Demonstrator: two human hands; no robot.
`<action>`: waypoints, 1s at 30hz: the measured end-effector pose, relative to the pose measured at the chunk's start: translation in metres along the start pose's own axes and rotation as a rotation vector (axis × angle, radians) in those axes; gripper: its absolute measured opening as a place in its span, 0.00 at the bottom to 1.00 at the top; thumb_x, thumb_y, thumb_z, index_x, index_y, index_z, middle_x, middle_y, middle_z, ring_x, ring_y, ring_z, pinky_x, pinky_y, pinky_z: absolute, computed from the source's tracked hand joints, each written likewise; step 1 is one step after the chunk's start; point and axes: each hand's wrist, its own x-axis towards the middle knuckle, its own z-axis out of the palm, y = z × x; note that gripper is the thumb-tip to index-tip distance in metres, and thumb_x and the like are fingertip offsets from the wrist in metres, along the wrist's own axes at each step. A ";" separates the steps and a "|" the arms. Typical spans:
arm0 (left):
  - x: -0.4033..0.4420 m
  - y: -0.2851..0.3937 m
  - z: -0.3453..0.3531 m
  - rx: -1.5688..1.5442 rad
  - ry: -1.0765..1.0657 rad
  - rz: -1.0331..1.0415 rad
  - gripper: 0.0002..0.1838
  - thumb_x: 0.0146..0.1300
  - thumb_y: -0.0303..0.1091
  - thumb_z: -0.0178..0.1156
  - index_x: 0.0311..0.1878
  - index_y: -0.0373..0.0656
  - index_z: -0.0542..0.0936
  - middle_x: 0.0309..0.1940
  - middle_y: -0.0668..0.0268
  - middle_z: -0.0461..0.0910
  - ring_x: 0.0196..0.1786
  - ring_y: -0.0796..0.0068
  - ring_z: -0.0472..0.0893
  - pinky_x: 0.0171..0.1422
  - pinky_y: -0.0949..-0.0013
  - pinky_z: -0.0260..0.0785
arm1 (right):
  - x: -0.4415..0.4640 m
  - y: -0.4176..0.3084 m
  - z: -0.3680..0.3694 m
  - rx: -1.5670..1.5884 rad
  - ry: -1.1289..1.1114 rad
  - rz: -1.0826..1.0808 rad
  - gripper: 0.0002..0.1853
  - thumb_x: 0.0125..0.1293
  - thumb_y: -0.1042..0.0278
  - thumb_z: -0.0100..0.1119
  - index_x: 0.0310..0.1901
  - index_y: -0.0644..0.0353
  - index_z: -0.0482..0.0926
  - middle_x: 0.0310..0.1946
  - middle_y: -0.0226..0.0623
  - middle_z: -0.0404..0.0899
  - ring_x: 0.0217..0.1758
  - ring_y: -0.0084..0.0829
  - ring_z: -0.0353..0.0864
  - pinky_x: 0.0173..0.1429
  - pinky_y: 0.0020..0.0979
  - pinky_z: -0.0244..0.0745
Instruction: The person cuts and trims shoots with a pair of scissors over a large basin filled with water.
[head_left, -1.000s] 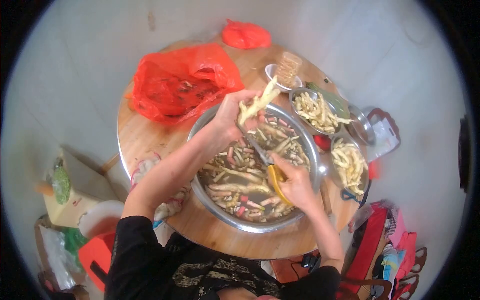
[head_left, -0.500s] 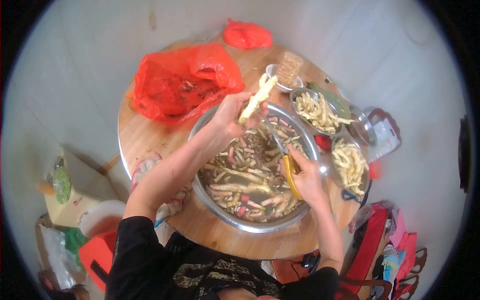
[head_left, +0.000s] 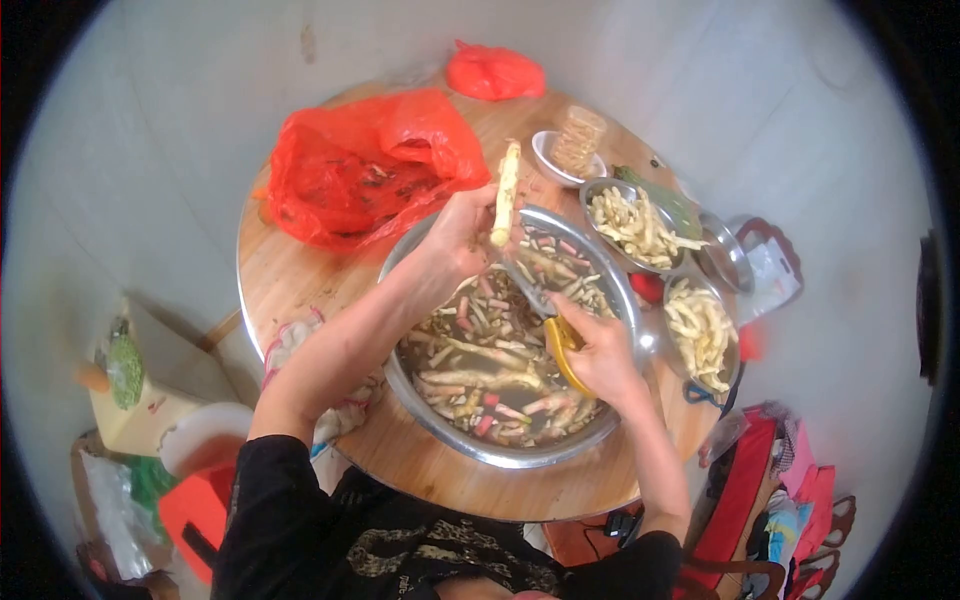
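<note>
My left hand [head_left: 468,228] is closed on a pale, peeled, ginger-like root [head_left: 507,195], held nearly upright over the far rim of a large metal basin [head_left: 518,457]. My right hand [head_left: 602,355] grips yellow-handled scissors [head_left: 563,352]. Their blades point up and left, with the tips close under the root and my left fingers; whether they touch cannot be made out. Below both hands, the basin holds murky water with many cut root pieces [head_left: 485,378], some pinkish and some pale, longer ones lying toward the near side.
On the round wooden table [head_left: 270,295], an opened red plastic bag [head_left: 375,165] lies at the far left. To the right stand a metal bowl [head_left: 640,225] and another bowl [head_left: 700,335], both with pale roots. A clear tub [head_left: 578,140] sits in a white bowl [head_left: 545,150].
The root in my left hand has turned from slanting right to nearly upright. My right hand has moved slightly left with the scissors, bringing the blades closer beneath the root.
</note>
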 end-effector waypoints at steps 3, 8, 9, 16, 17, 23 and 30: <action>0.012 -0.003 -0.015 -0.052 -0.033 0.002 0.11 0.77 0.35 0.47 0.52 0.41 0.75 0.29 0.70 0.73 0.28 0.77 0.74 0.33 0.70 0.70 | -0.002 -0.006 -0.006 -0.116 -0.065 -0.106 0.27 0.58 0.71 0.69 0.62 0.56 0.81 0.33 0.52 0.86 0.33 0.47 0.89 0.38 0.38 0.81; 0.008 -0.002 -0.011 -0.215 -0.066 -0.062 0.26 0.79 0.58 0.45 0.58 0.44 0.77 0.30 0.71 0.75 0.25 0.81 0.72 0.21 0.77 0.62 | -0.013 0.007 -0.016 -0.018 0.027 0.006 0.27 0.57 0.75 0.68 0.61 0.56 0.81 0.43 0.54 0.86 0.42 0.49 0.89 0.45 0.40 0.83; 0.002 0.000 -0.003 -0.214 -0.070 -0.069 0.26 0.79 0.58 0.45 0.58 0.44 0.77 0.30 0.71 0.75 0.25 0.81 0.72 0.21 0.77 0.62 | -0.013 0.006 -0.016 -0.021 0.031 0.012 0.27 0.57 0.75 0.68 0.61 0.56 0.81 0.43 0.54 0.86 0.42 0.49 0.89 0.45 0.40 0.83; -0.007 0.004 0.008 -0.030 -0.221 -0.085 0.30 0.78 0.59 0.48 0.64 0.41 0.75 0.30 0.73 0.72 0.24 0.83 0.67 0.24 0.77 0.63 | -0.008 0.001 0.000 -0.054 -0.008 -0.010 0.28 0.57 0.75 0.68 0.62 0.54 0.81 0.43 0.53 0.87 0.40 0.48 0.89 0.42 0.40 0.83; 0.000 0.003 -0.001 -0.126 -0.390 -0.130 0.29 0.78 0.57 0.49 0.64 0.40 0.75 0.31 0.73 0.72 0.25 0.83 0.68 0.25 0.77 0.64 | -0.011 -0.001 0.004 -0.097 -0.051 -0.030 0.28 0.56 0.75 0.69 0.62 0.54 0.81 0.43 0.51 0.87 0.37 0.47 0.89 0.40 0.40 0.83; -0.008 0.004 0.015 -0.235 -0.281 -0.136 0.24 0.78 0.49 0.54 0.62 0.36 0.75 0.26 0.74 0.71 0.23 0.86 0.67 0.21 0.81 0.65 | -0.008 0.004 0.000 0.048 0.005 -0.051 0.28 0.57 0.73 0.69 0.63 0.55 0.80 0.40 0.49 0.88 0.34 0.46 0.89 0.37 0.40 0.81; 0.003 0.003 -0.005 -0.309 -0.329 -0.191 0.21 0.78 0.47 0.54 0.59 0.37 0.74 0.25 0.76 0.67 0.22 0.85 0.65 0.21 0.80 0.61 | -0.015 0.009 0.006 -0.050 -0.046 -0.153 0.29 0.58 0.73 0.70 0.64 0.57 0.79 0.44 0.52 0.87 0.36 0.44 0.89 0.39 0.38 0.82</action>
